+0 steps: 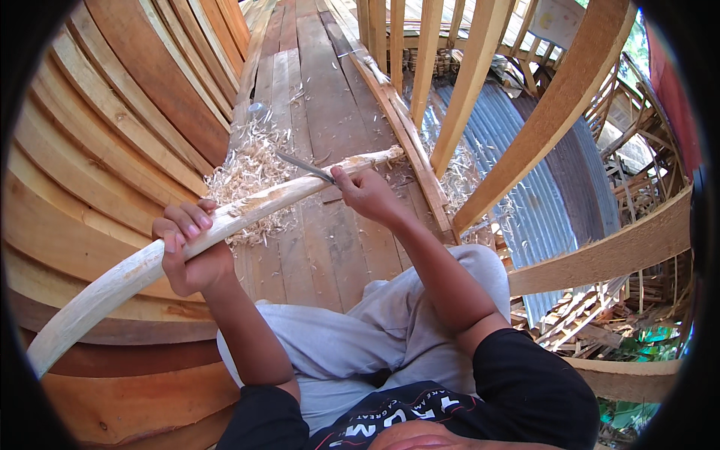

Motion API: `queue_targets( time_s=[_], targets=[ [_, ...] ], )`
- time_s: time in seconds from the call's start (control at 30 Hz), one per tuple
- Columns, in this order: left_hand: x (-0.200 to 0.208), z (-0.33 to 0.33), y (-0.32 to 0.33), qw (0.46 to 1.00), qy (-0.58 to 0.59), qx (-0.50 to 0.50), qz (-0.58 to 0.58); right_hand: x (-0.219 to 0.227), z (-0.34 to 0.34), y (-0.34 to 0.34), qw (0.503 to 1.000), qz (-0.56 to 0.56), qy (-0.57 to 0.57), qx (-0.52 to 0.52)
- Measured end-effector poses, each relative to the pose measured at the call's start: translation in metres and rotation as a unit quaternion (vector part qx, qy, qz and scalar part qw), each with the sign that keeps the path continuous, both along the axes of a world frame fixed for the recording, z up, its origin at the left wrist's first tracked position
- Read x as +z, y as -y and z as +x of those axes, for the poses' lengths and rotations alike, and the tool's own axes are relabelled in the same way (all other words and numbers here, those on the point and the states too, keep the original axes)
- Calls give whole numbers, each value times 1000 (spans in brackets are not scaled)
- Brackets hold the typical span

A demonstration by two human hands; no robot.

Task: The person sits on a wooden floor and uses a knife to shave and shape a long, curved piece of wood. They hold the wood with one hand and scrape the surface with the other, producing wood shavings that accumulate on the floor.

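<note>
A long pale wooden pole [112, 289], stripped of bark, slants across in front of me from the lower left up to the right. My left hand [191, 251] is wrapped round it from below, with the fingers over its top. My right hand [367, 196] grips a knife [304, 166], its handle hidden in the fist. The grey blade points away to the left and crosses over the pole near its far right part. Rough, browner patches show along the pole's upper side. Its far end lies by the wooden edge rail on the right.
Curly wood shavings [251, 169] are heaped on the plank floor [330, 90] beyond the pole. A wall of planks [97, 187] rises on the left. Upright wooden posts [469, 82] line the right side, with corrugated metal sheets [536, 202] lower down behind them.
</note>
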State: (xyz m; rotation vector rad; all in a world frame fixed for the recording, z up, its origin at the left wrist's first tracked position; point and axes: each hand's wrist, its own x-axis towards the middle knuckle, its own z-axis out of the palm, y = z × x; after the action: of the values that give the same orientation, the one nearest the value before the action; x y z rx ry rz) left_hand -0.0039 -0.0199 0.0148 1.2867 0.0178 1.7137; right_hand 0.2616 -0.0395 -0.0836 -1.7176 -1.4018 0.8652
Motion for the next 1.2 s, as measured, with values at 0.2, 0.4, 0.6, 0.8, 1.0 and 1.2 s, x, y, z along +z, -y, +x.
queue_targets(
  time_s=[0.2, 0.4, 0.6, 0.8, 1.0, 1.2],
  targets=[
    [10, 9, -2, 999, -15, 34, -20, -7, -19, 2, 996, 39, -54, -58],
    [32, 10, 14, 998, -47, -46, -8, -17, -3, -9, 982, -50, 26, -180],
    [14, 3, 12, 998, 22, -62, 21, 4, -15, 1, 995, -42, 22, -85],
    [5, 30, 17, 995, 79, -52, 10, 26, -27, 5, 993, -41, 61, -91],
    [2, 29, 9, 994, 60, -90, 28, -11, 27, 2, 977, -57, 82, -189],
    [-1, 21, 17, 996, 32, -73, 30, 46, -50, 24, 994, -17, 83, -67]
  ],
)
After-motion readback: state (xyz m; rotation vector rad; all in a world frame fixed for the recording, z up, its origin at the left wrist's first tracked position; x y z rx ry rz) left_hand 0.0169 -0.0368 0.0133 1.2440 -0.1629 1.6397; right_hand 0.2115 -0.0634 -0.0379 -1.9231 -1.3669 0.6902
